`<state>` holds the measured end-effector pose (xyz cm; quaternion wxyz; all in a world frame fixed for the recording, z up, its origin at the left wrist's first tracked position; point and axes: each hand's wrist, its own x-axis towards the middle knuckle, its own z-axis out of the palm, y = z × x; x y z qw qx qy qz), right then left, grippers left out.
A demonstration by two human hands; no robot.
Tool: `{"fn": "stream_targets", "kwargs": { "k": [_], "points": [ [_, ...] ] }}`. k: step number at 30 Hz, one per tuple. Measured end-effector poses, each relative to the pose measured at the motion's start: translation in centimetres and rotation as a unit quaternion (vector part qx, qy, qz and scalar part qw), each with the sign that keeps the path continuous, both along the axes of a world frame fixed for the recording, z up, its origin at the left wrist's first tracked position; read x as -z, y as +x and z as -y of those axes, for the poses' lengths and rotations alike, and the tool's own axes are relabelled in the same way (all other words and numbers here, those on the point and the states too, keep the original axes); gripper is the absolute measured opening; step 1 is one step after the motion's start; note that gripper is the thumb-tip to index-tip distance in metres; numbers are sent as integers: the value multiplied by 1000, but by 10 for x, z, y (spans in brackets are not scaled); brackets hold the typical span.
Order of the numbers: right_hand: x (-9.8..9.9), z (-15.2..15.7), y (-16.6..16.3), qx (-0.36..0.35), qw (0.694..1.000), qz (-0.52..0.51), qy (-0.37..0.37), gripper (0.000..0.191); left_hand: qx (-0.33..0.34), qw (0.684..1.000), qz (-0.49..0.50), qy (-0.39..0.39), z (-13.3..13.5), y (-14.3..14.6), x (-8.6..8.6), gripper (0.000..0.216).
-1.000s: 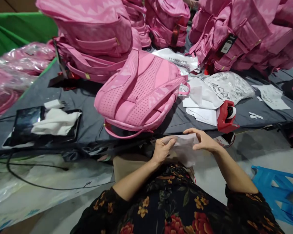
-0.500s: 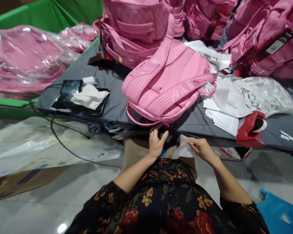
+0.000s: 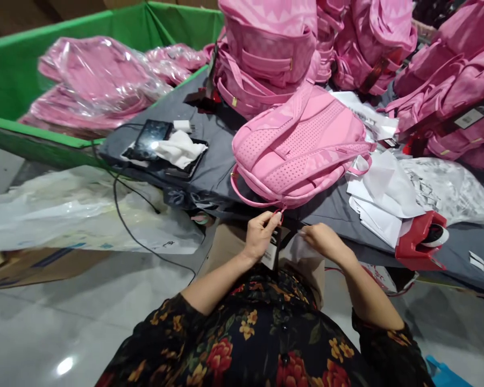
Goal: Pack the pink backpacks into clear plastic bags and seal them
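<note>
A pink backpack (image 3: 298,145) lies back-side up on the grey table (image 3: 210,172), just in front of me. My left hand (image 3: 260,236) is closed in a pinch on a hang tag (image 3: 271,253) that dangles on a red string from the backpack's near edge. My right hand (image 3: 320,242) is closed on a thin white sheet of paper (image 3: 296,250), held right beside the tag below the table edge.
More pink backpacks (image 3: 274,48) are stacked at the back and right. Bagged pink ones (image 3: 92,80) fill a green bin (image 3: 32,64) at left. A red tape dispenser (image 3: 421,242), white papers (image 3: 383,193), a dark tablet with cloth (image 3: 169,148) and a black cable (image 3: 137,231) lie nearby.
The left hand let go of the white sheet, reached to the backpack's edge and pinched the hang tag. The right hand kept the sheet and moved it beside the tag. The view swung left.
</note>
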<state>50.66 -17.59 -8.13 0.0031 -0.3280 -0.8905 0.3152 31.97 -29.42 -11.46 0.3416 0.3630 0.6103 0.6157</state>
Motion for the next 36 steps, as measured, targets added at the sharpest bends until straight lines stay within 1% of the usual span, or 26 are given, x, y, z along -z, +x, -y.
{"fn": "stream_targets", "kwargs": {
  "k": [1,2,4,6,8,9,10,11,12,13,14,15,17,18,19,20,21,22,24,27,29,30,31,33,36],
  "points": [
    [5,-5,-15,-8,1000,4,-10,35,8,999,-40,14,1,3,-2,49],
    [9,-10,-28,4,1000,-11,-18,40,18,995,-90,28,1,7,-1,45],
    [10,-20,-46,64,994,-79,-46,48,49,973,-219,58,1,14,4,36],
    [6,-24,-52,121,976,-155,-92,51,79,927,-357,80,0,19,13,27],
    [1,-19,-54,147,958,-207,-135,50,90,878,-464,75,-2,21,21,19],
    [0,-14,-54,157,951,-222,-146,48,88,861,-497,66,-3,22,25,17],
    [0,-9,-55,169,947,-231,-146,45,84,850,-517,57,-2,23,28,16],
    [2,-3,-57,183,945,-234,-138,42,82,846,-524,53,-2,23,31,16],
    [4,2,-60,198,944,-234,-124,40,80,851,-516,56,0,24,33,16],
    [6,5,-62,213,944,-231,-104,38,72,864,-494,65,2,24,36,16],
    [9,7,-64,225,944,-225,-82,35,52,886,-456,72,4,24,40,18],
    [11,8,-66,232,945,-220,-62,31,19,912,-402,73,6,23,43,20],
    [13,4,-67,229,949,-214,-41,23,-74,962,-256,55,7,21,50,21],
    [13,1,-67,222,951,-213,-42,20,-110,979,-169,41,5,19,52,23],
    [12,-2,-66,212,952,-213,-49,19,-128,988,-75,32,2,18,53,30],
    [11,-5,-66,201,954,-213,-61,18,-125,992,20,29,-3,17,54,39],
    [10,-7,-65,192,955,-213,-75,19,-107,988,111,32,-9,17,54,47],
    [10,-9,-65,185,955,-213,-88,20,-82,977,192,38,-15,18,53,52],
    [10,-10,-64,179,955,-213,-104,22,-53,948,308,51,-27,21,50,53],
    [12,-10,-61,175,953,-221,-110,29,-83,913,396,57,-40,26,48,43],
    [11,-10,-56,148,959,-219,-98,35,-116,892,435,51,-45,28,49,40],
    [9,-11,-52,129,965,-214,-80,37,-130,884,446,47,-46,28,49,39],
    [7,-11,-49,113,970,-208,-49,39,-139,880,452,42,-48,27,49,37],
    [0,-9,-44,111,973,-194,56,42,-142,878,456,26,-51,24,47,32],
    [-12,-1,-44,143,951,-153,229,39,-129,878,461,-13,-57,20,41,22]
  ]
}}
